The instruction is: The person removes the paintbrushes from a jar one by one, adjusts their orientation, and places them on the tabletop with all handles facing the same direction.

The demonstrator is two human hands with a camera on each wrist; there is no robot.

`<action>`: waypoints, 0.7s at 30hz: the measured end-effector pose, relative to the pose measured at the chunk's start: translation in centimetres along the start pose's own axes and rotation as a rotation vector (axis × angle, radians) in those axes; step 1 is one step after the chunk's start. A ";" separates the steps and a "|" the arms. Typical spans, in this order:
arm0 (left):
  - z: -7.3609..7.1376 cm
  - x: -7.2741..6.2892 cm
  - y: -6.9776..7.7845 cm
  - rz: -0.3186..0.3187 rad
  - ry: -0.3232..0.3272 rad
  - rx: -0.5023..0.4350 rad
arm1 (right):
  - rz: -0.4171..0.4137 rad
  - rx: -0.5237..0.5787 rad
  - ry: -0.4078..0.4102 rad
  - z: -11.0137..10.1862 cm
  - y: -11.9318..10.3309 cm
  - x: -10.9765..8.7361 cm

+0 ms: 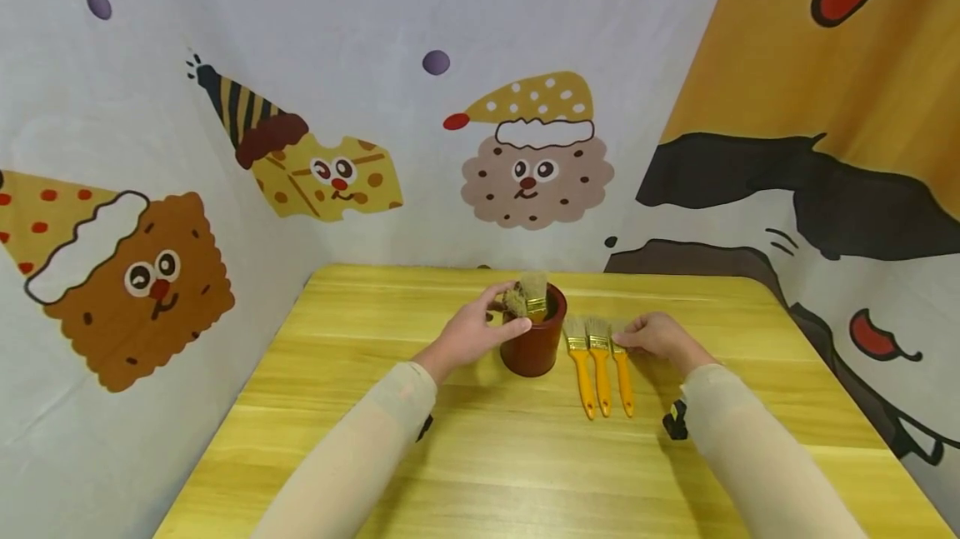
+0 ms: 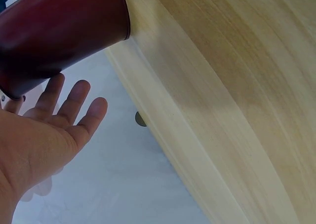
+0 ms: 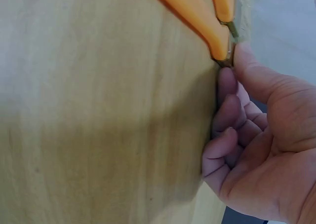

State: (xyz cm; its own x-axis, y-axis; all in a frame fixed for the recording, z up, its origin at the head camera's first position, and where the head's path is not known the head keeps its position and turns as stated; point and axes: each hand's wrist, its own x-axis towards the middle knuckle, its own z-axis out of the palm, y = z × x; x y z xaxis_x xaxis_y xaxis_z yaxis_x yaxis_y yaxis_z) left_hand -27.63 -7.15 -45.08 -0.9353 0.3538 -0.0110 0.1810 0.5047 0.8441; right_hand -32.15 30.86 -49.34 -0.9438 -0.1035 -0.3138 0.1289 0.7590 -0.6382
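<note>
A dark red cylindrical pot (image 1: pixel 531 351) stands toward the back of the table. A paintbrush (image 1: pixel 536 293) stands in it, bristles up, with a brown bristly tuft (image 1: pixel 515 300) beside it. My left hand (image 1: pixel 480 324) is at the rim's left side, its thumb in front of the pot; the left wrist view shows relaxed, spread fingers (image 2: pixel 74 100) right at the pot's side. Right of the pot lie three yellow-handled paintbrushes in a row: a left one (image 1: pixel 582 376), a middle one (image 1: pixel 601 372) and a right one (image 1: pixel 623 381). My right hand (image 1: pixel 660 337) pinches the right one near its metal band.
The wooden table (image 1: pixel 525 472) ends close behind the pot. Behind it hangs a white cloth (image 1: pixel 420 231) printed with cartoon food faces, which also runs along the left side and the right.
</note>
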 end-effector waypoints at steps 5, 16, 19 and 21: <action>0.0 -0.2 0.2 0.001 -0.002 -0.010 | -0.012 -0.018 0.015 0.2 -0.1 -0.3; 0.0 -0.1 0.1 0.000 -0.006 -0.025 | -0.006 -0.029 0.004 0.3 0.2 0.0; 0.0 0.0 0.1 -0.007 -0.002 -0.022 | -0.006 -0.031 0.000 0.2 0.3 0.1; 0.0 -0.1 0.1 -0.004 -0.002 -0.022 | -0.009 -0.038 -0.008 0.1 0.4 0.1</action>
State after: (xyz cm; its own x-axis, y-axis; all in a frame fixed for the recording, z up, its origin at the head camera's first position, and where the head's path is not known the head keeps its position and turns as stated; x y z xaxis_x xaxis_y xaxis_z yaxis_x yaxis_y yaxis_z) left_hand -27.55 -7.11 -45.02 -0.9354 0.3533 -0.0153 0.1705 0.4884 0.8558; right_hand -32.16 31.05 -49.71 -0.9423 -0.1161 -0.3138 0.1082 0.7818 -0.6141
